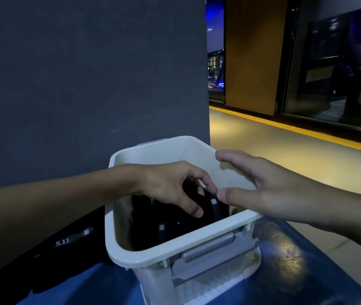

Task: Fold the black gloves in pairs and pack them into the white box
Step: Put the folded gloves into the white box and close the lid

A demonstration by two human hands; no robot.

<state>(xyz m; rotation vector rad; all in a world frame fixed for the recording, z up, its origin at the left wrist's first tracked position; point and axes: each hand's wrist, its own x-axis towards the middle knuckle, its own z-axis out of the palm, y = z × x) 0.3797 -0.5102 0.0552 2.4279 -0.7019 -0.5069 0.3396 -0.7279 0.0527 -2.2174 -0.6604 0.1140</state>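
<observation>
Under the curled fingers of the left hand (170, 186) the black gloves (170, 230) lie inside the white box (153, 258), low against its bottom, with small square logos showing. The thumb and the bent fingers of this hand close on the top of the gloves, and dark cloth shows between them. Just beside these fingertips is the thumb of the right hand (269, 186), which hovers above the right rim of the box with straight, relaxed fingers and holds nothing. Below both hands, on the near wall of the box, sits a grey latch (208, 247). Left of the left forearm, outside the box, another black glove (69, 238) marked "5.11" rests on the blue surface (307, 271).
</observation>
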